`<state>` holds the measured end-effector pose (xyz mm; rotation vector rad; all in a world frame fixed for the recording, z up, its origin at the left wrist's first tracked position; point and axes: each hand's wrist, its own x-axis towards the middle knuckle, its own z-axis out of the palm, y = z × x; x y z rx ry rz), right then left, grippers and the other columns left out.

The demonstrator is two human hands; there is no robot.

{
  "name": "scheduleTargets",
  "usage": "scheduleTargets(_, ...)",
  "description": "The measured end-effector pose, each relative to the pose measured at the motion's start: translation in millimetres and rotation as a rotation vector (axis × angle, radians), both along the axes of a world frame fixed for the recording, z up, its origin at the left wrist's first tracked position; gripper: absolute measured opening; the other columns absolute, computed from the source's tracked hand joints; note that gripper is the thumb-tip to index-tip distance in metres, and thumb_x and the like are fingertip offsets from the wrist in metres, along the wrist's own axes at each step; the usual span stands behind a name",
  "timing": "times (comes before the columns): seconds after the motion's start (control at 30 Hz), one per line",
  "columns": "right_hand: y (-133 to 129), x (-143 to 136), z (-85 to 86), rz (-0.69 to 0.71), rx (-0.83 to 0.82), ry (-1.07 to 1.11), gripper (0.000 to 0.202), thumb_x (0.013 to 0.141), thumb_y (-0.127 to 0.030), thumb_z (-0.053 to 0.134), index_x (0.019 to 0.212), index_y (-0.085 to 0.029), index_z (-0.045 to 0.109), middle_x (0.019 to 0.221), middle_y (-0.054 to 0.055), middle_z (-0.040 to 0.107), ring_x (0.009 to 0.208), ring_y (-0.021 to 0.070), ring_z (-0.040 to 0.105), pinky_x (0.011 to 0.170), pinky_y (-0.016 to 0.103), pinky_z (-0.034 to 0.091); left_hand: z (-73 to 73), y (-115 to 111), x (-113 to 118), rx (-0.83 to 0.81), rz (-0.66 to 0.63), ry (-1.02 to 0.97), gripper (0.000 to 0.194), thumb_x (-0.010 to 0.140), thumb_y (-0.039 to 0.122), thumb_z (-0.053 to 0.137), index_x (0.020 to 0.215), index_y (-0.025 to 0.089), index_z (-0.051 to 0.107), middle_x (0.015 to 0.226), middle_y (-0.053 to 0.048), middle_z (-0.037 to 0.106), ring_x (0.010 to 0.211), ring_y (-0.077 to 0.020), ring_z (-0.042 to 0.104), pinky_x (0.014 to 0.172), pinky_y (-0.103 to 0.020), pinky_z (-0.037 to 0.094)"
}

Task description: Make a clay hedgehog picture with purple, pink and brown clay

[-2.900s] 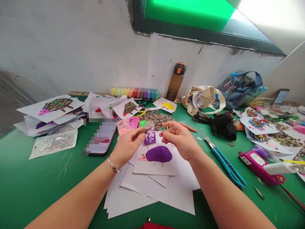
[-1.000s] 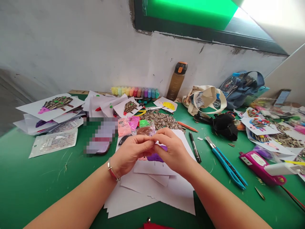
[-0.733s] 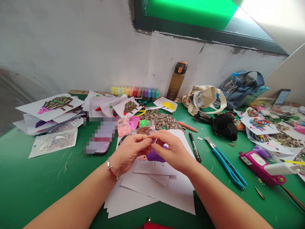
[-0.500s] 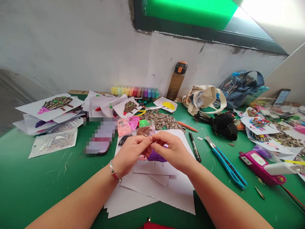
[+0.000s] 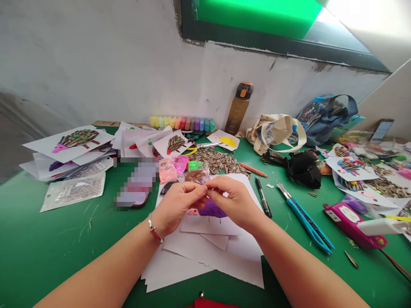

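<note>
Fingertip to fingertip, the left hand (image 5: 180, 205) and right hand (image 5: 236, 203) bring their grip together, thumbs and forefingers pinched close; whether anything small sits between them, I cannot tell from here; below, loose white sheets (image 5: 183, 273) fan out towards us across the green bench (image 5: 86, 256); on top of them a card (image 5: 208, 226), and on that, right under the hands and partly hidden, the purple hedgehog (image 5: 210, 208)!

Look how far it has got: pink head and purple body are in place; the legs are only bare thin lines; no seeds show on the part we can see; judged against the seed-covered hedgehog (image 5: 176, 144) farther back, it seems part-made, with legs and back left plain; its snout points left, its long axis running side to side, legs towards us.

Out to the right, a black pen (image 5: 263, 199) lies just beside the sheets, a blue-handled tool (image 5: 306, 222) beyond it; past the hands, a brown bag (image 5: 196, 175), then a heap of striped seeds (image 5: 223, 161); and at the back, near the wall, a tall bottle (image 5: 238, 111), standing tilted in view.
</note>
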<state>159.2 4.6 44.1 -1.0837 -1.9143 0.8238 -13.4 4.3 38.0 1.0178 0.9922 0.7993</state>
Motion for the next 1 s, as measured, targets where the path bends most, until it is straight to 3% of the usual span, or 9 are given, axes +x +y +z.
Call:
scheduleTargets(0.3,-0.5,1.8,-3.7,-0.039,0.107,-0.086,0.019,0.091,-0.019,0.053,0.083,-0.024,0.070,0.082,0.002,0.068,0.077,0.0155,0.060,0.070,0.029,0.046,-0.1,0.2,-0.1,-0.024,-0.015,-0.050,0.036,0.076,0.050,0.072,0.076,0.015,0.067,0.069,-0.002,0.062,0.061,-0.0123,0.052,0.055,-0.025,0.035)
scheduleTargets(0.53,-1.0,2.3,-6.3,-0.029,0.171,-0.116,0.018,0.093,-0.020,0.052,0.083,-0.023,0.067,0.084,0.003,0.065,0.078,0.0156,0.059,0.072,0.029,0.046,0.7,1.1,-2.2,-0.112,-0.023,-0.093,0.032,0.075,0.045,0.076,0.078,0.015,0.067,0.076,-0.002,0.063,0.066,-0.0112,0.055,0.064,-0.026,0.041)
scheduleTargets(0.73,-2.2,1.3,-6.0,-0.051,0.193,-0.075,0.020,0.089,-0.014,0.056,0.105,-0.020,0.065,0.093,0.004,0.065,0.081,0.0150,0.059,0.074,0.028,0.046,0.8,1.0,-2.8,-0.124,-0.007,-0.106,0.031,0.073,0.043,0.077,0.075,0.015,0.065,0.071,0.000,0.059,0.064,-0.0101,0.053,0.062,-0.025,0.041)
scheduleTargets(1.0,-1.1,2.3,-5.8,-0.018,0.179,-0.077,0.014,0.090,-0.012,0.055,0.085,-0.020,0.065,0.080,0.000,0.063,0.074,0.0124,0.055,0.069,0.025,0.042,2.7,0.6,-1.3,-0.088,-0.039,-0.041,0.034,0.076,0.047,0.074,0.075,0.014,0.065,0.074,-0.003,0.062,0.067,-0.0122,0.054,0.063,-0.026,0.041)
